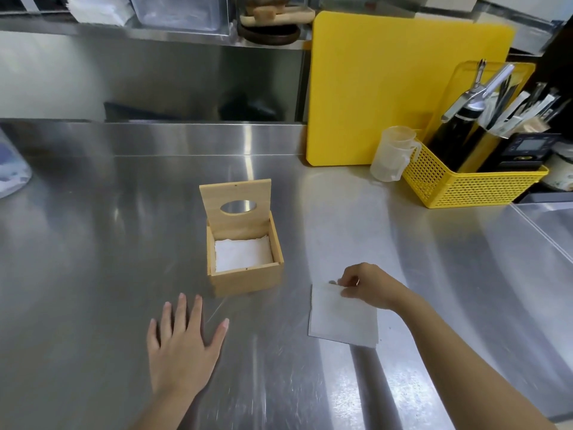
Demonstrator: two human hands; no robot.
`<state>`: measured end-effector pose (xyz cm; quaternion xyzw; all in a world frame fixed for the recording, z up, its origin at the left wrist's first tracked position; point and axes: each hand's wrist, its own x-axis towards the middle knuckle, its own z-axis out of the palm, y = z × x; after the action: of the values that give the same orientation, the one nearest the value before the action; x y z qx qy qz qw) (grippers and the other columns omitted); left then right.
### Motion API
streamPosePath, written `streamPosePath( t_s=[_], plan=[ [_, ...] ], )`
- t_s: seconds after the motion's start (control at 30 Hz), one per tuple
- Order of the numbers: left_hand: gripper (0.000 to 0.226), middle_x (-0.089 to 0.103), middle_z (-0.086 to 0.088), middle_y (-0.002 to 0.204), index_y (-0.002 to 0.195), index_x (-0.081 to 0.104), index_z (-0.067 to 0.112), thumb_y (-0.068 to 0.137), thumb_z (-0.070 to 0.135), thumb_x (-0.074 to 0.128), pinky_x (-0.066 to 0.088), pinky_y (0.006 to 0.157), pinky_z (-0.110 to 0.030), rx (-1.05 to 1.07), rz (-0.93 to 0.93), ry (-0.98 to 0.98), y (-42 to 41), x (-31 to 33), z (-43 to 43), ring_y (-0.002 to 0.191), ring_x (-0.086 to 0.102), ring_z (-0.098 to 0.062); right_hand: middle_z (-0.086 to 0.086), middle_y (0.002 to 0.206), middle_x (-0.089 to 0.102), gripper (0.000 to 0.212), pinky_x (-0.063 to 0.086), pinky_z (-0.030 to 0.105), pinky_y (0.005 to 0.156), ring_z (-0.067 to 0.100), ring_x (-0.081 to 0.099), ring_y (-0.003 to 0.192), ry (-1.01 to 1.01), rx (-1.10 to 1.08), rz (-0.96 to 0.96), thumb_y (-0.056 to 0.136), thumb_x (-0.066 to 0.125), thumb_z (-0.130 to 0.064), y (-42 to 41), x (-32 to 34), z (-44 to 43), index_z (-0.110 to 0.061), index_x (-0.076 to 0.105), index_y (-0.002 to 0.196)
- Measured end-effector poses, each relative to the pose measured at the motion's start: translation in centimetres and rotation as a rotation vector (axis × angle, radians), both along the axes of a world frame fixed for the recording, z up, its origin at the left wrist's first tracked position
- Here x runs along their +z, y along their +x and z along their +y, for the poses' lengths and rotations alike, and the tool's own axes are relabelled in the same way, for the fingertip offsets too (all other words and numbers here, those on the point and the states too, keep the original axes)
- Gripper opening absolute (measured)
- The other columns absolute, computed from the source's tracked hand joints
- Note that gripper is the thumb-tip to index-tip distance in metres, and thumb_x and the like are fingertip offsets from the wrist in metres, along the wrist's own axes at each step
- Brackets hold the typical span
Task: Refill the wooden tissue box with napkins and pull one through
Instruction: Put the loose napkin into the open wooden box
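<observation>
The wooden tissue box (248,279) stands in the middle of the steel counter. Its lid (235,201), which has an oval hole, is tipped up at the back. White napkins (242,254) lie flat inside the box. To the right of the box, a small stack of white napkins (342,318) rests on the counter. My right hand (369,285) pinches the stack's far corner with its fingertips. My left hand (183,346) lies flat with fingers spread, just in front and left of the box, holding nothing.
A yellow cutting board (387,88) leans against the back wall. A clear measuring cup (392,153) and a yellow basket (471,184) of utensils and a bottle stand at the right. More napkins (96,9) sit on the upper shelf. A plastic bag (12,162) is at the far left.
</observation>
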<state>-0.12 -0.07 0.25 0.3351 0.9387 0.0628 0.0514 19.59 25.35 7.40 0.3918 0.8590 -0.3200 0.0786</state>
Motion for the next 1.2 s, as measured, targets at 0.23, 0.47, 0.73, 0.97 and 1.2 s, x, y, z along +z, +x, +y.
streamPosePath(
  t_s=[0.23,0.47,0.73,0.97,1.2],
  plan=[
    [0.075,0.053,-0.012,0.136,0.128,0.052,0.016,0.080,0.065,0.023,0.028,0.104,-0.049,0.002,0.013,-0.016,0.0,-0.2,-0.1,0.128,0.044,-0.033,-0.012,0.070,0.058,0.029,0.041,0.019,0.058,0.008,0.051,0.060,-0.046,0.005,0.201,0.081,0.070,-0.010,-1.5,6.0,-0.1,-0.029,0.060,0.062],
    [0.081,0.059,-0.012,0.129,0.122,0.058,0.015,0.084,0.067,0.008,0.022,0.101,-0.045,0.016,-0.050,0.006,0.0,0.3,-0.2,0.121,0.052,-0.034,-0.013,0.057,0.062,0.022,0.043,0.009,0.050,0.000,0.053,0.053,-0.133,0.036,0.414,0.077,0.074,-0.008,-5.7,12.1,-0.9,-0.023,0.067,0.063],
    [0.080,0.060,-0.009,0.129,0.120,0.060,0.019,0.084,0.068,0.010,0.019,0.106,-0.042,0.022,-0.091,0.021,-0.1,-0.2,-0.2,0.121,0.052,-0.032,-0.005,0.066,0.058,0.010,0.041,0.006,0.054,0.003,0.051,0.060,-0.118,0.185,0.362,0.081,0.070,-0.009,-13.7,11.2,-2.5,-0.014,0.067,0.073],
    [0.081,0.060,-0.011,0.129,0.120,0.060,0.017,0.084,0.068,0.010,-0.009,0.114,-0.032,0.010,-0.195,0.066,-0.3,0.0,0.1,0.125,0.034,-0.027,0.007,0.089,0.061,0.005,0.040,0.020,0.062,0.021,0.053,0.080,0.183,0.391,0.190,0.090,0.058,-0.011,-17.6,6.2,-2.8,-0.011,0.063,0.088],
    [0.080,0.061,-0.013,0.127,0.118,0.061,0.016,0.083,0.068,0.012,0.008,0.112,-0.040,0.027,-0.131,0.068,-0.4,-0.7,0.2,0.124,0.035,-0.029,0.009,0.105,0.066,0.013,0.050,0.038,0.073,0.031,0.058,0.092,0.491,0.510,0.079,0.093,0.050,-0.012,-18.6,2.9,-3.0,-0.009,0.061,0.098]
  ],
)
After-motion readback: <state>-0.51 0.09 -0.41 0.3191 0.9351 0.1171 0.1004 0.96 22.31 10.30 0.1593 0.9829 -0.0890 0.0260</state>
